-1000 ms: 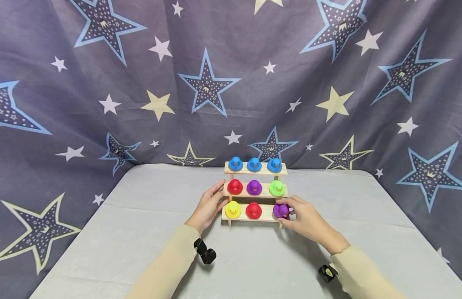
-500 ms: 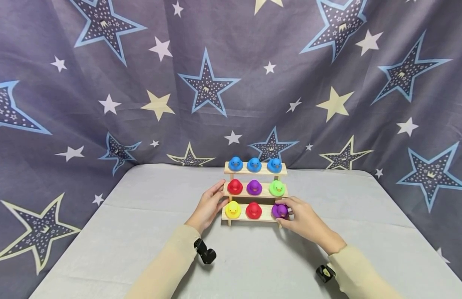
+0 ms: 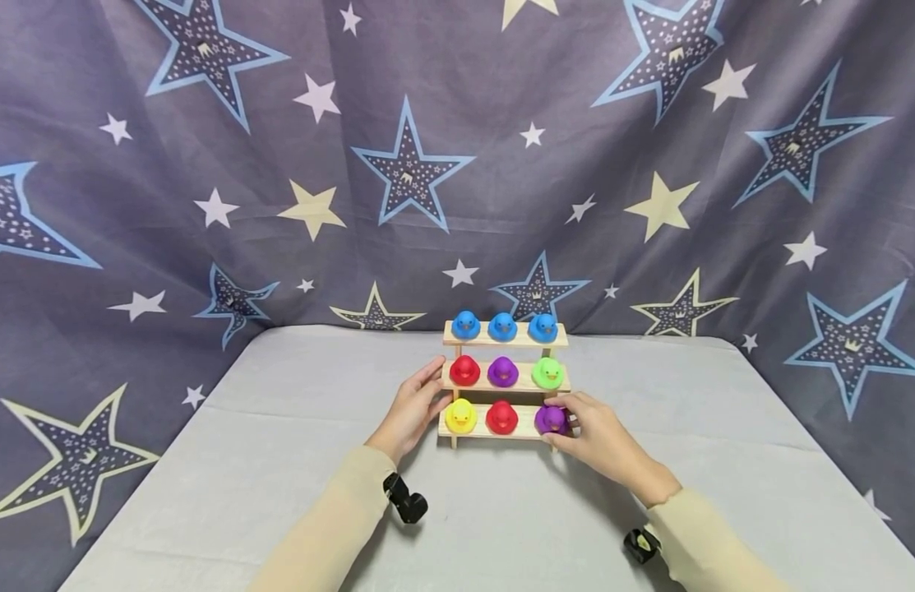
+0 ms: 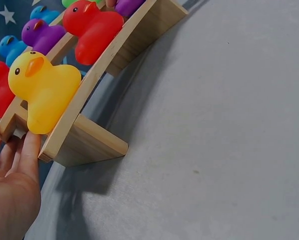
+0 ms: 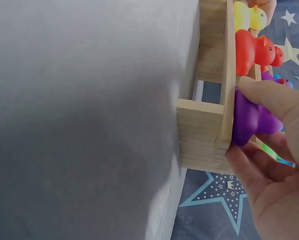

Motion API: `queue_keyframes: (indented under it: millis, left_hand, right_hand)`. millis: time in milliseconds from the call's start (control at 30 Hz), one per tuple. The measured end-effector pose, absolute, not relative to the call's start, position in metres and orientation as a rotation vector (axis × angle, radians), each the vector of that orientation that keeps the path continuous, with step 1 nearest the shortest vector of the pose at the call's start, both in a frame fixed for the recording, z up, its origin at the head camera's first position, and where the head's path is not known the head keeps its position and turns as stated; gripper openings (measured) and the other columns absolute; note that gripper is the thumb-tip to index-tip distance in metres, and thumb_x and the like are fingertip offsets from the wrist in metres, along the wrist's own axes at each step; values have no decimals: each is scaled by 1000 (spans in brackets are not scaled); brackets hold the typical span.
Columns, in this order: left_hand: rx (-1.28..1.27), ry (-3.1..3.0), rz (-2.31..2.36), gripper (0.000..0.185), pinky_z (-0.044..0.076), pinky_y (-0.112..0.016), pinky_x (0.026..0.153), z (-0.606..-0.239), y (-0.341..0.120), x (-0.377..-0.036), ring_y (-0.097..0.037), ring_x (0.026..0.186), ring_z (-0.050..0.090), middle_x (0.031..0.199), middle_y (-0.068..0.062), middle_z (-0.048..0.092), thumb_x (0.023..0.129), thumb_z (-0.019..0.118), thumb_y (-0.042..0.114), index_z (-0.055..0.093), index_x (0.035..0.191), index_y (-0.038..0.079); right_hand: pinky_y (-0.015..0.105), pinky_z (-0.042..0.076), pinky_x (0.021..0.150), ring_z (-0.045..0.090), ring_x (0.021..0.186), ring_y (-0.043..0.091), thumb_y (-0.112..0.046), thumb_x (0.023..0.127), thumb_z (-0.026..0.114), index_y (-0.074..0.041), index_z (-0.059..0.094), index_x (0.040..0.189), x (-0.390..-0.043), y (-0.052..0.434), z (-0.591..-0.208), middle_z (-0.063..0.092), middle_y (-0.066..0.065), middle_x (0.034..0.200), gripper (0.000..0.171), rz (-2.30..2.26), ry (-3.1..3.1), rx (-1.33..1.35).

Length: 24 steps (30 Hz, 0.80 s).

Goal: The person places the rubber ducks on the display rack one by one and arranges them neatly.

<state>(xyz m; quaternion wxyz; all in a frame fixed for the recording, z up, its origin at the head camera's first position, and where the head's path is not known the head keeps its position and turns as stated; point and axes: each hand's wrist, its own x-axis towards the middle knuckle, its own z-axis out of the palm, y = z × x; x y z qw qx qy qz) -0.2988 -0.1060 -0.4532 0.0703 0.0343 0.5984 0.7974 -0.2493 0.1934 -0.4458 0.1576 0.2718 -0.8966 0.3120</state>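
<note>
A three-step wooden rack (image 3: 506, 339) stands on the grey table. Its top step carries three blue ducks (image 3: 503, 326). The middle step has a red, a purple (image 3: 503, 372) and a green duck (image 3: 548, 372). On the bottom step sit a yellow duck (image 3: 460, 415), a red duck (image 3: 502, 417) and a purple duck (image 3: 551, 418). My right hand (image 3: 568, 421) pinches that bottom purple duck (image 5: 249, 120) between thumb and fingers at the rack's right end (image 5: 204, 130). My left hand (image 3: 435, 390) rests with straight fingers (image 4: 27, 155) against the rack's left side, beside the yellow duck (image 4: 43, 90).
The grey table (image 3: 294, 460) stretches wide to the left, right and front of the rack. A dark star-printed curtain (image 3: 398, 164) hangs close behind the rack and round both sides. Black wrist cameras (image 3: 405, 499) sit on both sleeves.
My right hand has slid the bottom purple duck slightly left along the bottom step. The left hand and the rack have stayed put.
</note>
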Motion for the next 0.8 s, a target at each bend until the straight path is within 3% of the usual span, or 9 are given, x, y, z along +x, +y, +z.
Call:
queue_keyframes:
  millis: [467,800]
  left_hand:
    - [92,1806,2380,53,44,-36,111,-452,-105,-301,-32,141,38,160,-19,27,105,41,2,31,157,5]
    - [134,1865,2353,54,44,-41,112,-453,-108,-301,-35,141,38,157,-22,32,103,41,0,31,156,2]
  right_hand:
    - [33,62,79,67,92,20,-13,77,88,0,64,126,-248,199,-446,66,8,107,57,925,-2574,800]
    - [43,62,82,67,96,32,-9,78,86,1,62,128,-247,217,-444,66,16,117,57,879,-2604,798]
